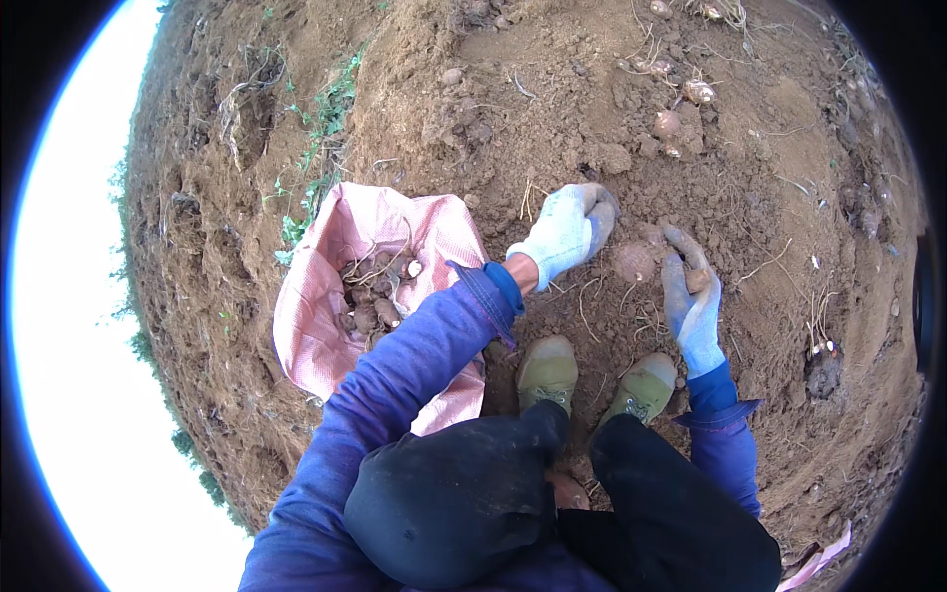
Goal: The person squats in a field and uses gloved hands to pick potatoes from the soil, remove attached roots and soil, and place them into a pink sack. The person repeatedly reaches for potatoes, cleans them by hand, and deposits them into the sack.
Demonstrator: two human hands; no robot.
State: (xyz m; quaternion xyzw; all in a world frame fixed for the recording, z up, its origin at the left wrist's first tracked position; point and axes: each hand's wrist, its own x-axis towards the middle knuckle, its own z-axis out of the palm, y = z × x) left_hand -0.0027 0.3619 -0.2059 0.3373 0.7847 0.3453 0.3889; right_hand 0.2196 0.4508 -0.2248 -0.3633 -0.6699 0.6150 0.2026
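Observation:
My left hand [573, 226], in a white and grey knit glove smeared with soil, is held low above loose earth with its fingers curled. Its palm side is hidden, so anything inside cannot be seen. My right hand [692, 296], gloved alike, has thumb and forefinger apart, pointing up the picture. A small brown lump [697, 280] shows in its palm; whether it is gripped is unclear. Between both hands lies a round, soil-covered corm [635, 261], close to the right fingertips. Beneath my left forearm stands a pink woven sack [314, 311], mouth wide, with several taro-like corms [370, 307] inside.
More corms with white tips lie uphill in the picture, such as one [699, 91] beside another [667, 124]. A rooted corm [823, 370] sits at the right. My green shoes [547, 370] stand on the soil near the sack. Green weeds [325, 118] grow beyond it.

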